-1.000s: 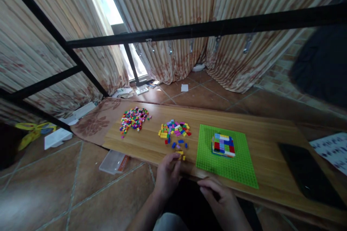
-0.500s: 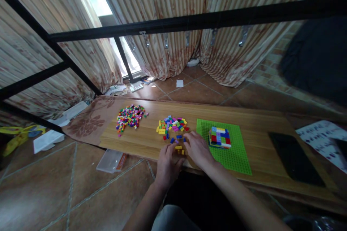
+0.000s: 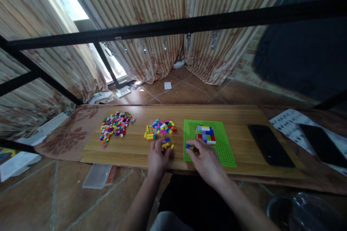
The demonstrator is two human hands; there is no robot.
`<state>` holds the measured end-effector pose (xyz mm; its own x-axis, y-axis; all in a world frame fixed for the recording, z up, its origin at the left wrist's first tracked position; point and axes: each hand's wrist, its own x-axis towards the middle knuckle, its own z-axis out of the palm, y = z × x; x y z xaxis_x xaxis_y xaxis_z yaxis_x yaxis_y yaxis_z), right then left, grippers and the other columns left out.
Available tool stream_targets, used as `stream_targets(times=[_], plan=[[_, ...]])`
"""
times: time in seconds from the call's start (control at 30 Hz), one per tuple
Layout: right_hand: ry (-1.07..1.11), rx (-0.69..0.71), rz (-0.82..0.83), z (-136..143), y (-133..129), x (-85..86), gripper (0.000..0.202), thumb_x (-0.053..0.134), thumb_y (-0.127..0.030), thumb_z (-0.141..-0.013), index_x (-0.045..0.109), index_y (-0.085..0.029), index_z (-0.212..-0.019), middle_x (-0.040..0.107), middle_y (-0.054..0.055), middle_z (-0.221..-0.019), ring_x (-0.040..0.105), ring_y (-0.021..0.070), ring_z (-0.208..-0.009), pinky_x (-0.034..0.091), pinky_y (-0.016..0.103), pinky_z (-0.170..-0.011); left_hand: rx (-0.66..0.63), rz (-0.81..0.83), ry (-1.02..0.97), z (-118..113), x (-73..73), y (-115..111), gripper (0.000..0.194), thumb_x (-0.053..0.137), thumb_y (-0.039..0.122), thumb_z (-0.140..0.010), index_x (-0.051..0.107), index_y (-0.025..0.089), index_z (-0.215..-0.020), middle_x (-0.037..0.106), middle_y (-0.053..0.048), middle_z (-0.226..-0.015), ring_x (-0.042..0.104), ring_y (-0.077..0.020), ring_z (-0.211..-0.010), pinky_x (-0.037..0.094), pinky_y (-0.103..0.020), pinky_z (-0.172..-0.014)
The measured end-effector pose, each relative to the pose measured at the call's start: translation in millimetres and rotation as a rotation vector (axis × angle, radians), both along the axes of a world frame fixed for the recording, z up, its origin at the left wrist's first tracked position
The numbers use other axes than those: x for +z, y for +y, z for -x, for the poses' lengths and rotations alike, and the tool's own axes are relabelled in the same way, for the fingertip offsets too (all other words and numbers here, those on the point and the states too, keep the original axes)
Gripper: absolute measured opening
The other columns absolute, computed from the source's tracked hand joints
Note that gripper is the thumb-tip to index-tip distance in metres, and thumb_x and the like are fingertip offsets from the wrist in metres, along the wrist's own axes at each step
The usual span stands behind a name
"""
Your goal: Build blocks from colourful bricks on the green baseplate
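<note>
My right hand (image 3: pixel 206 157) is over the green baseplate (image 3: pixel 226 148), its thumb and fingers closed on a small blue brick (image 3: pixel 187 145). Just behind those fingers stands a low block built of multicoloured bricks (image 3: pixel 206 135), fixed on the baseplate. My left hand (image 3: pixel 158 158) rests on the table beside a few loose yellow bricks (image 3: pixel 165 145), its thumb and fingers curved and apart. Beyond it lies a mixed pile of bricks (image 3: pixel 159 128); another blue brick (image 3: pixel 167 139) sits near the fingertips.
A larger heap of small coloured pieces (image 3: pixel 115 126) lies on the left of the wooden table (image 3: pixel 135 151). Right of the baseplate is a dark tablet-like slab (image 3: pixel 271 146), with a printed sheet (image 3: pixel 287 119) beyond. A black metal bar (image 3: pixel 162 27) crosses above.
My right hand has moved right, from the loose bricks to the baseplate, with a blue brick in its fingers. My left hand stays by the yellow bricks. The view has shifted right.
</note>
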<state>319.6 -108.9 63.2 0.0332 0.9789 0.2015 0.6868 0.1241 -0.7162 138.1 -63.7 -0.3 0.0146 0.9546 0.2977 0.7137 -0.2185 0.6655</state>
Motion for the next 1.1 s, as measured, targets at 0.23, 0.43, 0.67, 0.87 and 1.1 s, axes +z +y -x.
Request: stream_targets(times=[0.23, 0.43, 0.67, 0.87, 1.1], plan=[[0.223, -0.341, 0.046, -91, -13, -16.9, 0.024, 0.057, -0.038, -0.079, 0.065, -0.022, -0.095, 0.07, 0.004, -0.089, 0.065, 0.0189, -0.081, 0.05, 0.034, -0.075, 0.01, -0.061, 0.014, -15, 10.7, -7, 0.031, 0.062, 0.022, -0.076, 0.057, 0.018, -0.106, 0.057, -0.008, -0.105, 0.057, -0.0122, -0.067, 0.053, -0.029, -0.064], [0.298, -0.301, 0.02, -121, 17, -29.1, 0.024, 0.061, -0.036, -0.076, 0.066, -0.019, -0.092, 0.07, 0.005, -0.085, 0.065, 0.0184, -0.077, 0.05, 0.034, -0.074, -0.146, -0.09, -0.045, -52, 42.8, 3, 0.025, 0.056, 0.024, -0.082, 0.059, 0.018, -0.106, 0.062, -0.007, -0.103, 0.06, -0.0149, -0.078, 0.052, -0.032, -0.076], [0.318, -0.16, 0.052, -128, 51, -34.8, 0.02, 0.063, -0.029, -0.073, 0.067, -0.019, -0.091, 0.069, 0.003, -0.081, 0.063, 0.0164, -0.074, 0.049, 0.032, -0.073, -0.434, 0.149, -0.291, -114, 53.3, 63, 0.021, 0.053, 0.021, -0.083, 0.066, 0.017, -0.1, 0.069, -0.007, -0.101, 0.064, -0.0181, -0.094, 0.048, -0.033, -0.089], [0.295, -0.063, 0.099, -129, 59, -33.8, 0.02, 0.063, -0.028, -0.073, 0.068, -0.019, -0.089, 0.07, 0.002, -0.081, 0.062, 0.0163, -0.073, 0.047, 0.031, -0.073, -0.55, 0.382, -0.454, -149, 40.6, 88, 0.022, 0.054, 0.017, -0.081, 0.067, 0.014, -0.099, 0.071, -0.008, -0.094, 0.065, -0.0186, -0.09, 0.049, -0.033, -0.087], [0.412, -0.027, 0.106, -126, 61, -33.5, 0.021, 0.066, -0.027, -0.069, 0.069, -0.017, -0.086, 0.07, 0.003, -0.081, 0.062, 0.0162, -0.073, 0.048, 0.032, -0.074, -0.604, 0.513, -0.524, -158, 32.7, 92, 0.026, 0.056, 0.013, -0.076, 0.067, 0.013, -0.1, 0.072, -0.005, -0.086, 0.064, -0.015, -0.084, 0.05, -0.028, -0.082]])
